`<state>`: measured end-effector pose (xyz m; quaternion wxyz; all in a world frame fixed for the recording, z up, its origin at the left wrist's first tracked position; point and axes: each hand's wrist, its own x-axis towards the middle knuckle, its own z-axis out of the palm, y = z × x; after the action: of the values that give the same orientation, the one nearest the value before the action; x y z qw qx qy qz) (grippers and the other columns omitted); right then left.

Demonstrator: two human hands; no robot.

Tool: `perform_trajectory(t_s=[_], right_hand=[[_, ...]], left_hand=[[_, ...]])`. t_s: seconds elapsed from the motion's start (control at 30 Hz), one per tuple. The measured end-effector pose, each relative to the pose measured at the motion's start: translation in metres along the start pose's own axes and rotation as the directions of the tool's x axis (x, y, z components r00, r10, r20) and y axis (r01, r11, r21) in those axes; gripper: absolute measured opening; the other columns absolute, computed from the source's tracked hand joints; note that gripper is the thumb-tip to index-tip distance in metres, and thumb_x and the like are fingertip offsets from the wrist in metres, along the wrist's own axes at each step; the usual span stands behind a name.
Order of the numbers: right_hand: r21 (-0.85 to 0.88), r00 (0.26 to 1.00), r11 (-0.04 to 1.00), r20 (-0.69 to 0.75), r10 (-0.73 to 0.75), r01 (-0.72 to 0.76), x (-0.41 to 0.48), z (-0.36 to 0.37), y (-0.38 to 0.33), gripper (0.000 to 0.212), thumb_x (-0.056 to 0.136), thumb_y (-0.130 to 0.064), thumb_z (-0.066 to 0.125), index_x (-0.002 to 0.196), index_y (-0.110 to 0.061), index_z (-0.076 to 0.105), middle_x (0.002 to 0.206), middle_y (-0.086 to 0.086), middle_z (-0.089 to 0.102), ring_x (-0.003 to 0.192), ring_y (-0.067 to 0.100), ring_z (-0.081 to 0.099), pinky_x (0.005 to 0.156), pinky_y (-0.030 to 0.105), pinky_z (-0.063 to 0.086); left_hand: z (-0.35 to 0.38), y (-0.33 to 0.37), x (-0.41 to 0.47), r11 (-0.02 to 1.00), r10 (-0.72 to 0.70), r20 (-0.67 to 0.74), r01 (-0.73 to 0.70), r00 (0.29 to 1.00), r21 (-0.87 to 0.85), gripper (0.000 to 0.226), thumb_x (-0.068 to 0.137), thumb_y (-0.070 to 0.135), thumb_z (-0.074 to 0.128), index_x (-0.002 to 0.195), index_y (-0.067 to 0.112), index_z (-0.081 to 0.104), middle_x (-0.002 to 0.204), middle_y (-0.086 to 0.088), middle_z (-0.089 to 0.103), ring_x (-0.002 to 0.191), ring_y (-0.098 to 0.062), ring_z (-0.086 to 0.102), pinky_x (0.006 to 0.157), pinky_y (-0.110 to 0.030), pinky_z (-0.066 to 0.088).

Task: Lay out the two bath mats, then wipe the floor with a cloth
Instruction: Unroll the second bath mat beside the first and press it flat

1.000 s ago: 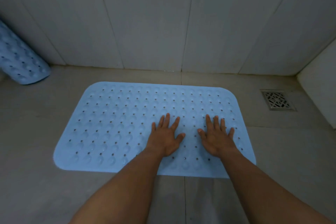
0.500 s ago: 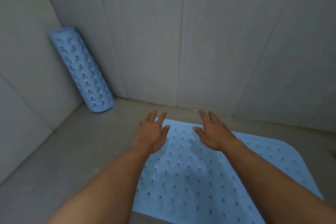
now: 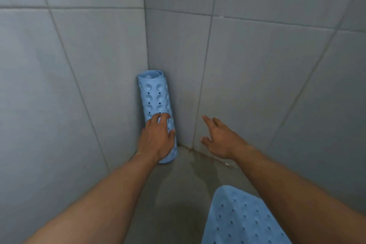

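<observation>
A rolled-up light blue bath mat [image 3: 154, 97] with suction cups and small holes stands on end in the corner where two tiled walls meet. My left hand [image 3: 156, 138] wraps around its lower part, fingers curled over the roll. To the right of the roll my right hand [image 3: 219, 138] hovers with fingers spread, touching nothing. The other light blue bath mat [image 3: 237, 222] lies flat on the floor at the lower right; only its rounded corner shows, partly behind my right forearm. No cloth is in view.
Grey tiled walls [image 3: 257, 65] close in on the left and ahead. The beige floor [image 3: 178, 194] between the corner and the flat mat looks damp, with a wet streak along the wall's foot.
My hands have lifted off the flat mat and moved left to the corner. My left hand has taken hold of the rolled mat. The view has swung left and up.
</observation>
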<state>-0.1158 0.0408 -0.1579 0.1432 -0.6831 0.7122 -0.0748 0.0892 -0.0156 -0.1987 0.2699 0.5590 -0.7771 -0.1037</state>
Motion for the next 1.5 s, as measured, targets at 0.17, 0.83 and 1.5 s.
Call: perform_trajectory(t_s=[0.17, 0.83, 1.5], right_hand=[[0.094, 0.991, 0.987, -0.051, -0.127, 0.131, 0.072, -0.025, -0.051, 0.083, 0.098, -0.035, 0.055, 0.159, -0.022, 0.0, 0.165, 0.014, 0.008, 0.149, 0.029, 0.022, 0.119, 0.041, 0.025], [0.306, 0.924, 0.876, -0.212, -0.319, 0.373, 0.162, -0.025, -0.098, 0.025, 0.09, -0.01, 0.062, 0.105, -0.017, 0.043, 0.105, 0.009, 0.061, 0.089, 0.024, 0.059, 0.066, 0.031, 0.037], [0.488, 0.915, 0.781, -0.299, -0.27, 0.39, -0.071, -0.056, -0.113, 0.022, 0.082, -0.004, 0.068, 0.089, -0.014, 0.049, 0.085, 0.004, 0.059, 0.082, 0.028, 0.063, 0.072, 0.055, 0.058]], left_hand=[[-0.025, -0.023, 0.05, 0.976, -0.175, -0.057, 0.166, 0.983, -0.14, 0.053, 0.087, 0.023, 0.067, 0.132, 0.016, 0.039, 0.135, -0.014, 0.047, 0.118, -0.036, 0.052, 0.094, -0.045, 0.048], [-0.022, -0.031, 0.095, 0.79, -0.39, 0.04, 0.357, 0.92, -0.498, 0.055, 0.093, 0.019, 0.066, 0.142, 0.021, 0.04, 0.116, 0.002, 0.059, 0.107, -0.022, 0.063, 0.09, -0.036, 0.054], [-0.12, 0.009, -0.082, 0.573, -0.168, 0.449, 0.458, 0.877, -0.68, 0.054, 0.067, -0.011, 0.081, 0.103, 0.024, 0.06, 0.104, 0.003, 0.074, 0.089, -0.013, 0.068, 0.053, -0.022, 0.054]])
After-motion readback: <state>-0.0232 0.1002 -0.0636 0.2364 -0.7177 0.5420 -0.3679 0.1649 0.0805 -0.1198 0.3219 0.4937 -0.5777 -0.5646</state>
